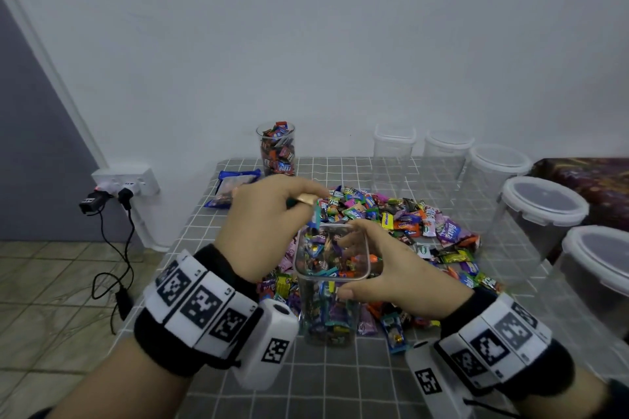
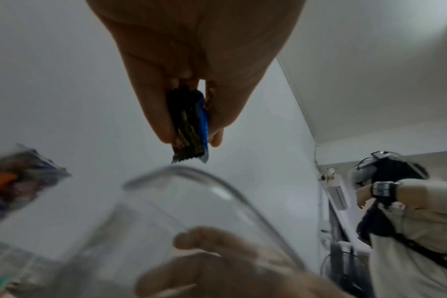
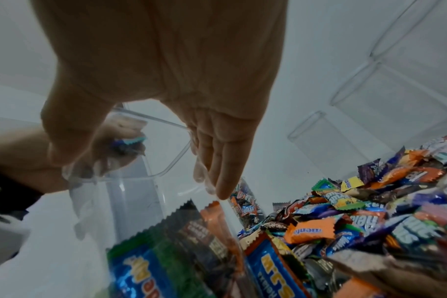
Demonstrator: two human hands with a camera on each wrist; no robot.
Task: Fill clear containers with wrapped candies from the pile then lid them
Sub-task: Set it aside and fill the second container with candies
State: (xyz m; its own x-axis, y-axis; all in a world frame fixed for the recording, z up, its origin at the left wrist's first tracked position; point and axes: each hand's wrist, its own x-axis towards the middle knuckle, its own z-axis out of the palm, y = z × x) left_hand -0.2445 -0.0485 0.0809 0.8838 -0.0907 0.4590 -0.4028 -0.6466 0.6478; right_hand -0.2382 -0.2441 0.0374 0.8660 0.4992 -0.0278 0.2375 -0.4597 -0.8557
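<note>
Candy going into the square container on my tabletop.
My left hand (image 1: pixel 269 221) pinches a wrapped candy (image 2: pixel 190 125) above the container (image 1: pixel 332 269); my right hand (image 1: pixel 394 269) curls round its rim, beside the pile (image 1: pixel 408 224).
</note>
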